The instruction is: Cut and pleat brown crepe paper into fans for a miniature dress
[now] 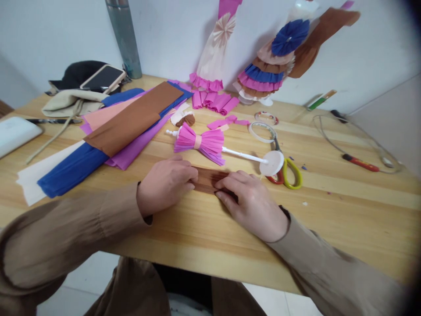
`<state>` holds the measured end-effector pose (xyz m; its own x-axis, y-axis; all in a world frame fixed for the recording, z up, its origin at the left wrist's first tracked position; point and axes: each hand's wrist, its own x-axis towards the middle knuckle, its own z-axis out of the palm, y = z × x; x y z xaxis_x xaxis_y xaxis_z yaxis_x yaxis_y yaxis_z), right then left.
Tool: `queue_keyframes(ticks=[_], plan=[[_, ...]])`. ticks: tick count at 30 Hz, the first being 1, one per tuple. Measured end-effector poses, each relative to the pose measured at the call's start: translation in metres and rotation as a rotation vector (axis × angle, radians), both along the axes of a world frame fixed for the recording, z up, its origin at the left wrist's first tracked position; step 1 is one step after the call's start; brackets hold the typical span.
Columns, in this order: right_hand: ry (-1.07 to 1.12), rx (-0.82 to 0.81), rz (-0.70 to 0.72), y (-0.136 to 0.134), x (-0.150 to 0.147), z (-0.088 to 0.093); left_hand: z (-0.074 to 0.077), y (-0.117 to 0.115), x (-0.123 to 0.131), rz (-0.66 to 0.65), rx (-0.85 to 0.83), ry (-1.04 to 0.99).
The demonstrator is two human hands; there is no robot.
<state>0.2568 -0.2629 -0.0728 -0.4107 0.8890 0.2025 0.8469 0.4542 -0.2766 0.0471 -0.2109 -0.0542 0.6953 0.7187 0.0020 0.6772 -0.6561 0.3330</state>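
A brown crepe paper strip (205,181) stretches between my two hands, low over the table's near side, with fine pleats toward its right end. My left hand (169,182) has its fingers closed on the left end. The right end is pinched between the thumb and fingers of my right hand (250,202), which partly hide it. Just beyond the strip lies a white plastic stand (245,154) with a round base. Around its rod sits a pink and purple pleated paper piece (208,144), banded with peach at the middle.
Scissors (292,174) and tape rolls (263,131) lie right of the stand. Coloured crepe sheets (131,118) are stacked at left, near a phone (103,78) and a tall bottle (124,39). Paper dresses (213,57) lean on the wall. A corded red tool (360,162) rests at right.
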Motion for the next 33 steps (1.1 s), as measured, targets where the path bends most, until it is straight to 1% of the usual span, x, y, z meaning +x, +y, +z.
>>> queue_keyframes(ticks=[5, 11, 16, 21, 25, 28, 33], plan=[[0.033, -0.033, -0.019, 0.0016, 0.0, -0.0012, -0.0005, 0.0005, 0.0015, 0.066, -0.051, -0.023], [0.009, -0.009, -0.005, 0.0006, -0.0013, 0.0004, -0.0016, -0.0005, 0.0025, 0.052, -0.027, -0.021], [0.023, 0.02, 0.005, -0.0001, -0.0032, 0.0005, -0.0035, -0.0032, 0.0016, -0.017, 0.057, -0.047], [-0.062, 0.134, 0.038, -0.0023, -0.0055, 0.0016, -0.0018, -0.0054, 0.0007, -0.068, 0.156, -0.017], [-0.073, 0.205, 0.071, -0.003, -0.0054, 0.0013, 0.0005, -0.0043, 0.0005, -0.054, 0.163, 0.017], [-0.069, 0.233, 0.078, -0.0024, -0.0045, 0.0007, 0.0025, -0.0033, 0.0002, -0.088, 0.157, 0.042], [-0.071, 0.198, 0.068, -0.0019, -0.0028, 0.0003, 0.0019, -0.0026, -0.0006, -0.153, 0.174, 0.044]])
